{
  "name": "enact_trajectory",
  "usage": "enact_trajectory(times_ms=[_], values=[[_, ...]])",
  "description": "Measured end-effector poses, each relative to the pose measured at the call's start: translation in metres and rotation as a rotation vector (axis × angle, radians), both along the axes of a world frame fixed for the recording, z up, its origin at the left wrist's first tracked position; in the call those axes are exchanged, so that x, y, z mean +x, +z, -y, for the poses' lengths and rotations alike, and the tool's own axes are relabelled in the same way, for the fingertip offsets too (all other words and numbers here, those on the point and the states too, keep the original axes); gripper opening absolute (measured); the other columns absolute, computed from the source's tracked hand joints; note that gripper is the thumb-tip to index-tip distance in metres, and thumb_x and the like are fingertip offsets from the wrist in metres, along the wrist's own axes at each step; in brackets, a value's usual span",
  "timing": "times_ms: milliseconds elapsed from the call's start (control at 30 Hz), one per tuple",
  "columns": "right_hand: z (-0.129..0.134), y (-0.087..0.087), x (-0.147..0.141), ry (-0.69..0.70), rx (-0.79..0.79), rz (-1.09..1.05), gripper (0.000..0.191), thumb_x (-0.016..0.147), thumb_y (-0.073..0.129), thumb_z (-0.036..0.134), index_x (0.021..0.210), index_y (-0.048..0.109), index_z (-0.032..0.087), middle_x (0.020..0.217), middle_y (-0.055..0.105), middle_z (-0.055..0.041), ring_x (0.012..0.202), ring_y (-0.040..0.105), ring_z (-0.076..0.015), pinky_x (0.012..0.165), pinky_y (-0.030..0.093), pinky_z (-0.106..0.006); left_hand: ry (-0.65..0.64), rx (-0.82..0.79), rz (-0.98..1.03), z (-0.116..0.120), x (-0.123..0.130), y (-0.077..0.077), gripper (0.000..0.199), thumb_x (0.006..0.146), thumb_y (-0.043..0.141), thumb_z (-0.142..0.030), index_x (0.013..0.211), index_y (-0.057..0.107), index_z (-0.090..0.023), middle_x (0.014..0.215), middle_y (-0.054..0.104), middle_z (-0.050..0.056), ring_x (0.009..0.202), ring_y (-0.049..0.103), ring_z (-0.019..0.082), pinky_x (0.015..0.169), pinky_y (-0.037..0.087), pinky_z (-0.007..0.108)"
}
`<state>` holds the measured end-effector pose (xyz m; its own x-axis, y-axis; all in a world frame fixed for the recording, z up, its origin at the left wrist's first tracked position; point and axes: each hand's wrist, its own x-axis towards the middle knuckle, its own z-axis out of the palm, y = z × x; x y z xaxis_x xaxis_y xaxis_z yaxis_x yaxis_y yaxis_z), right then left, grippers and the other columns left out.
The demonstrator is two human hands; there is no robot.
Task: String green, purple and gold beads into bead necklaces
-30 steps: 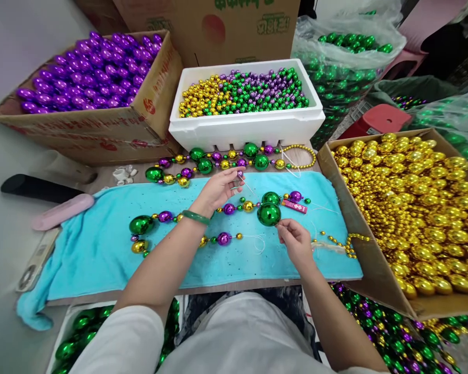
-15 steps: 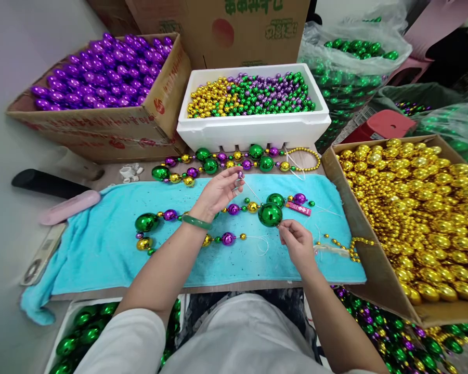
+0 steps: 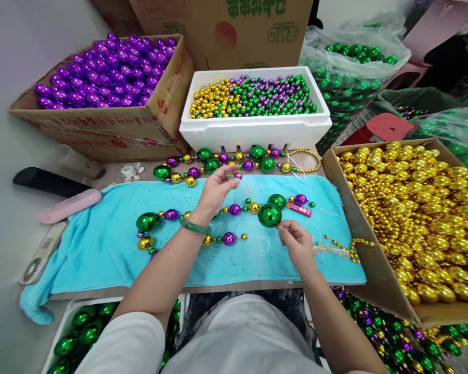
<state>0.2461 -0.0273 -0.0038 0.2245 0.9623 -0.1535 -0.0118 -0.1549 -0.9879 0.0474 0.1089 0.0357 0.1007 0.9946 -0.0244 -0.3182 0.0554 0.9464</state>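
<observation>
My left hand (image 3: 215, 193), a green bangle (image 3: 195, 226) on its wrist, pinches a small purple bead (image 3: 238, 176) between thumb and fingers. From there a thin white string (image 3: 251, 188) runs taut down to a large green bead (image 3: 270, 215). At that bead's lower right end, the thumb and fingertips of my right hand (image 3: 296, 240) are pressed together; whether string lies between them is too small to tell. Behind and left of it, a strand of green, gold and purple beads (image 3: 171, 214) loops over the blue towel (image 3: 234, 265), partly hidden by my left arm.
A finished-looking bead strand (image 3: 211, 165) lies along the towel's far edge. Behind stand a carton of purple beads (image 3: 156, 117) and a white foam box (image 3: 253, 127). A carton of gold beads (image 3: 390, 259) borders the right side. A pink-handled object (image 3: 70, 206) rests at left.
My left fingers have shifted, with the thumb now stretched toward the small purple bead, which sits slightly lower and further left. My right hand and the large green bead are nearly still.
</observation>
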Motion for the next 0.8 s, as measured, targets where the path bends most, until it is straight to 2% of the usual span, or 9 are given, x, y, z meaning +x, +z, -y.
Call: enact_trajectory(times_ms=[133, 233, 367, 433, 533, 600, 667, 733, 800], values=[[-0.001, 0.000, 0.000, 0.006, -0.002, -0.015, 0.024, 0.074, 0.064, 0.041, 0.072, 0.059, 0.018, 0.052, 0.045, 0.0041, 0.049, 0.040, -0.0093, 0.047, 0.032, -0.023, -0.003, 0.157, -0.063, 0.005, 0.000, 0.006, 0.048, 0.065, 0.080, -0.009, 0.110, 0.069, -0.023, 0.090, 0.066, 0.001, 0.087, 0.060, 0.012, 0.082, 0.048, 0.024], [-0.003, -0.001, -0.002, 0.022, 0.000, -0.054, 0.025, 0.075, 0.063, 0.042, 0.073, 0.058, 0.018, 0.053, 0.047, 0.0038, 0.049, 0.042, -0.0095, 0.046, 0.032, -0.022, -0.082, 0.041, 0.023, 0.010, 0.002, 0.010, 0.053, 0.068, 0.080, -0.016, 0.118, 0.064, -0.024, 0.094, 0.066, 0.001, 0.083, 0.063, 0.012, 0.077, 0.050, 0.025], [-0.005, -0.004, -0.005, 0.054, 0.004, -0.069, 0.025, 0.077, 0.062, 0.043, 0.073, 0.057, 0.019, 0.054, 0.049, 0.0034, 0.048, 0.044, -0.0096, 0.045, 0.032, -0.022, -0.157, -0.147, 0.025, 0.019, 0.009, 0.009, 0.028, 0.074, 0.077, -0.032, 0.097, 0.070, -0.017, 0.095, 0.068, 0.005, 0.075, 0.063, 0.011, 0.065, 0.049, 0.025], [-0.006, -0.008, -0.003, 0.090, -0.014, -0.045, 0.025, 0.077, 0.061, 0.043, 0.073, 0.058, 0.019, 0.055, 0.052, 0.0025, 0.049, 0.045, -0.0100, 0.046, 0.034, -0.023, -0.177, -0.138, -0.051, 0.024, 0.014, 0.009, 0.022, 0.073, 0.076, -0.033, 0.085, 0.070, -0.015, 0.089, 0.070, 0.005, 0.073, 0.063, 0.012, 0.063, 0.048, 0.024], [-0.008, -0.010, 0.006, 0.107, -0.048, 0.108, 0.022, 0.073, 0.064, 0.039, 0.080, 0.064, 0.018, 0.057, 0.055, 0.0020, 0.049, 0.044, -0.0103, 0.048, 0.036, -0.024, -0.181, -0.080, -0.124, 0.028, 0.019, 0.012, 0.018, 0.074, 0.074, -0.032, 0.080, 0.071, -0.015, 0.079, 0.070, 0.004, 0.070, 0.063, 0.012, 0.061, 0.048, 0.023], [-0.010, -0.006, 0.012, 0.035, -0.026, 0.225, 0.026, 0.072, 0.065, 0.035, 0.090, 0.068, 0.017, 0.064, 0.061, 0.0001, 0.049, 0.042, -0.0095, 0.049, 0.037, -0.025, -0.183, -0.045, -0.148, 0.030, 0.022, 0.017, 0.016, 0.076, 0.072, -0.030, 0.081, 0.072, -0.016, 0.075, 0.070, 0.004, 0.067, 0.062, 0.011, 0.060, 0.049, 0.024], [-0.013, 0.004, 0.015, -0.034, 0.043, 0.235, 0.032, 0.075, 0.064, 0.036, 0.100, 0.069, 0.017, 0.081, 0.070, -0.0045, 0.051, 0.042, -0.0088, 0.050, 0.038, -0.025, -0.196, -0.012, -0.173, 0.032, 0.024, 0.024, 0.013, 0.077, 0.070, -0.028, 0.082, 0.072, -0.016, 0.073, 0.070, 0.004, 0.064, 0.061, 0.011, 0.059, 0.050, 0.025], [-0.017, 0.015, 0.012, -0.003, 0.100, 0.154, 0.035, 0.077, 0.064, 0.040, 0.103, 0.068, 0.017, 0.095, 0.072, -0.0082, 0.053, 0.043, -0.0086, 0.050, 0.039, -0.025, -0.200, 0.029, -0.191, 0.034, 0.028, 0.032, 0.011, 0.078, 0.070, -0.026, 0.082, 0.072, -0.016, 0.072, 0.070, 0.003, 0.063, 0.061, 0.011, 0.060, 0.051, 0.025], [-0.023, 0.022, 0.006, 0.101, 0.095, 0.078, 0.034, 0.075, 0.067, 0.041, 0.099, 0.069, 0.017, 0.092, 0.073, -0.0081, 0.052, 0.044, -0.0087, 0.048, 0.038, -0.024, -0.169, 0.077, -0.186, 0.034, 0.031, 0.039, 0.010, 0.079, 0.069, -0.026, 0.083, 0.072, -0.017, 0.074, 0.070, 0.003, 0.064, 0.062, 0.011, 0.061, 0.052, 0.025]])
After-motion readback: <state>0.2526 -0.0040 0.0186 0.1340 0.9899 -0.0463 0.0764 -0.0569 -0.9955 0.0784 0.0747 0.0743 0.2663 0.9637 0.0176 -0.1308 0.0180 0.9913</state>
